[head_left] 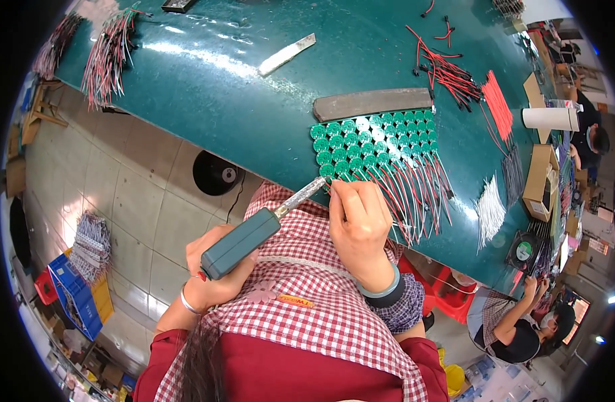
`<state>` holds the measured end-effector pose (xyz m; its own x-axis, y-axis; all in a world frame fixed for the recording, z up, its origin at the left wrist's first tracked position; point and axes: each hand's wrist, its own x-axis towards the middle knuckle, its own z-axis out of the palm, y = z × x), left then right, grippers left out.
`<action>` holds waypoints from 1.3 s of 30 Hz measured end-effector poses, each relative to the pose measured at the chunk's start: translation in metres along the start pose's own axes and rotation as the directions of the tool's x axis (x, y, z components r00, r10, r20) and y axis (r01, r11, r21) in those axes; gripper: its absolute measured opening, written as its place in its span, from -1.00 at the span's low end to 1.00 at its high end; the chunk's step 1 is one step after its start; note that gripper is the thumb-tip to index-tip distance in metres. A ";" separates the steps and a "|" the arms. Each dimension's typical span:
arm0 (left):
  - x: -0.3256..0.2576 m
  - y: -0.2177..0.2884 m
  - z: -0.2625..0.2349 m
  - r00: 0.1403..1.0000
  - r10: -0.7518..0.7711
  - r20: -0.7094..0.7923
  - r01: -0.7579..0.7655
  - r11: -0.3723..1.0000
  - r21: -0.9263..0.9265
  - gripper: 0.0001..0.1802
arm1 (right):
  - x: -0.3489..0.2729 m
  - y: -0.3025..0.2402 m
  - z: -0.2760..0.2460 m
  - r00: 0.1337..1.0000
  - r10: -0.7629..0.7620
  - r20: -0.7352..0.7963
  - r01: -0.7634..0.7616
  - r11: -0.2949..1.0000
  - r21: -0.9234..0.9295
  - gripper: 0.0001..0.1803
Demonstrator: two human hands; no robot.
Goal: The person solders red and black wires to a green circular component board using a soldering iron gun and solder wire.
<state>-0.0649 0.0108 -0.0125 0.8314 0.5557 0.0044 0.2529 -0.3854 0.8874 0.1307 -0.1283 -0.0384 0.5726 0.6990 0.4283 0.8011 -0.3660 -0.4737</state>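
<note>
with the left hand [220, 264] wrapped round the soldering iron [242, 242] and the right hand [362, 224] pinched closed, on what i cannot tell, soldering wires [415, 194] to the green circuit-board panel [350, 141] above frame centre seems the step, the next joint calling for a steady tip.

Single head view: I'm wearing this fisheye on my head, left one of a side-by-side pair. It's looking steeply down over my checked apron [301, 335], catching my left hand [214, 288] and right hand [362, 224] at close range. It's facing out across the green table [207, 100]. The wide lens is bending edges toward a dark round rim, taking in tiled floor [143, 218] at left, a co-worker [522, 331] farther off at right.
</note>
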 end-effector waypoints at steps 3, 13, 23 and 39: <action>0.000 -0.001 0.000 1.000 0.003 0.006 -0.003 1.000 0.005 -0.73 | 0.000 0.000 0.000 1.000 -0.010 0.002 0.010 1.000 -0.010 -0.82; 0.002 0.004 -0.005 0.999 0.038 -0.018 -0.037 0.998 0.053 -0.74 | 0.000 0.001 0.003 1.000 -0.022 0.005 0.022 1.000 -0.013 -0.81; -0.011 -0.008 0.009 0.997 -0.081 -0.002 0.081 0.996 -0.030 -0.71 | 0.000 0.003 -0.002 1.000 0.012 -0.024 -0.013 0.999 -0.052 -0.83; 0.035 0.044 0.025 0.938 -0.346 0.031 0.347 0.934 -0.087 -0.59 | 0.002 0.287 -0.200 0.917 0.265 -0.298 -0.397 0.679 -0.618 -0.92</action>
<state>-0.0124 -0.0048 0.0154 0.7076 0.6313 -0.3175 0.4817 -0.1022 0.8703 0.3968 -0.3552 -0.0200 0.7893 0.3607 0.4969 0.4240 -0.9055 -0.0162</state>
